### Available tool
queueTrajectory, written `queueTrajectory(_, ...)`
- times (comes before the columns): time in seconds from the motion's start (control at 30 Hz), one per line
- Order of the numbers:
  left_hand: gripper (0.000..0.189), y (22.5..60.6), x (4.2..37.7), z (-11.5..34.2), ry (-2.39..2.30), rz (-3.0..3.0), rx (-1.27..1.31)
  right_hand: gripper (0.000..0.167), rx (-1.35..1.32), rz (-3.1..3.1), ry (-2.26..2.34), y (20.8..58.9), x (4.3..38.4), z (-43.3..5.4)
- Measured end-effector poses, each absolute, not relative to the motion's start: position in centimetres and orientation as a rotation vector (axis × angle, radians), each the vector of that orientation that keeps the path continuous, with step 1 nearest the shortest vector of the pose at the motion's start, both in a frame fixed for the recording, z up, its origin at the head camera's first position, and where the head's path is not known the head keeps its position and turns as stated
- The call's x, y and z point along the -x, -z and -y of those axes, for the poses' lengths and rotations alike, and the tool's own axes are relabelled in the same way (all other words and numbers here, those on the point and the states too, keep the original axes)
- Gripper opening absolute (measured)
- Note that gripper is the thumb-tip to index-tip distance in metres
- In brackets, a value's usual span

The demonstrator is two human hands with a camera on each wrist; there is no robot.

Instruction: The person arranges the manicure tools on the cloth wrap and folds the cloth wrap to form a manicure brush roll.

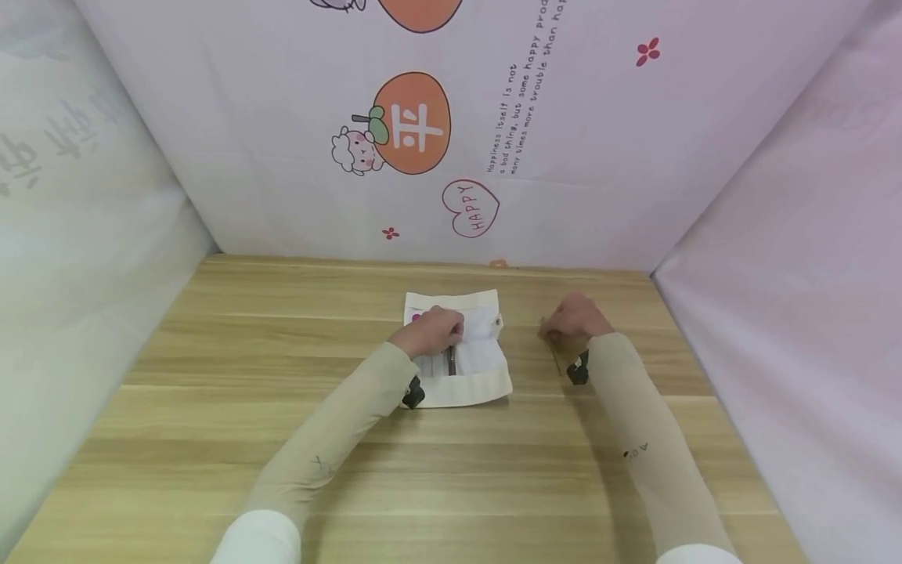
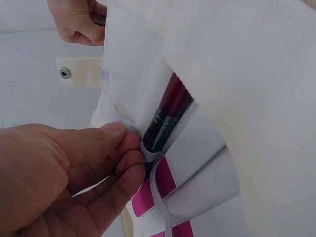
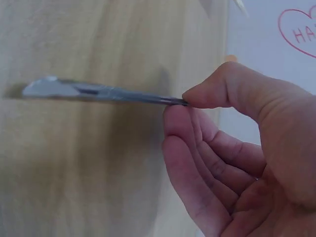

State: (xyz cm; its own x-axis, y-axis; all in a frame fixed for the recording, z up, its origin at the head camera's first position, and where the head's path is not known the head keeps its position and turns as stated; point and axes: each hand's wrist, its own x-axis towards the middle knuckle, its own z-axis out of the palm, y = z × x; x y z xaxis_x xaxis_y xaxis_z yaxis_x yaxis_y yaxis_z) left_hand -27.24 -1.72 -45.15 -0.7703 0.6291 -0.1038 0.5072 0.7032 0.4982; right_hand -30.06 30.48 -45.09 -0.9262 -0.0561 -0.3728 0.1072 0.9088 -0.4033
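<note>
A white fabric tool pouch lies unfolded on the table. My left hand is over it, pinching a thin grey elastic band between thumb and fingertips. The band loops over a dark red and black tool, whose ends are partly hidden by the pouch flap and my fingers. Beside that tool are pale strips with magenta ends. To the right of the pouch, my right hand pinches one end of a slim metal scalpel-like knife above the table. Its flat pale blade end points away from the fingers.
A tab with a metal snap sticks out from the pouch's edge. The wooden table meets printed white cloth at the back, and white cloth hangs on both sides.
</note>
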Motion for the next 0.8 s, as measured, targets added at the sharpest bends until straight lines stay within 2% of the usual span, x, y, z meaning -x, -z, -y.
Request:
queueTrajectory(0.13,0.015,45.2,27.3,1.8,-0.658,-2.650,-0.904,0.031,0.039,-2.733,0.651,43.9,30.3,-30.8)
queueTrajectory(0.37,0.015,45.0,27.3,1.9,-0.684,-2.638,-0.906,0.026,0.022,-2.685,0.844,41.7,30.8,-30.2)
queueTrajectory(0.8,0.017,45.3,27.3,2.4,-0.712,-2.635,-0.880,0.021,0.014,-2.662,0.962,38.9,32.2,-25.9)
